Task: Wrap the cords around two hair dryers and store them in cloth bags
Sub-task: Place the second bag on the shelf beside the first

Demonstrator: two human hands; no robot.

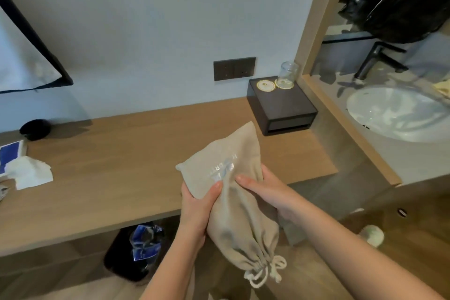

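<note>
Cloth bag [239, 151] gripped by L hand [197, 209], R hand [264, 193]; contents hidden.

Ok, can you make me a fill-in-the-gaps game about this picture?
1. The left hand and the right hand both hold a cloth ____.
2. The glass stands on top of a black ____.
3. The white sink is on the picture's ____ side.
Missing words: bag, box, right.
</note>
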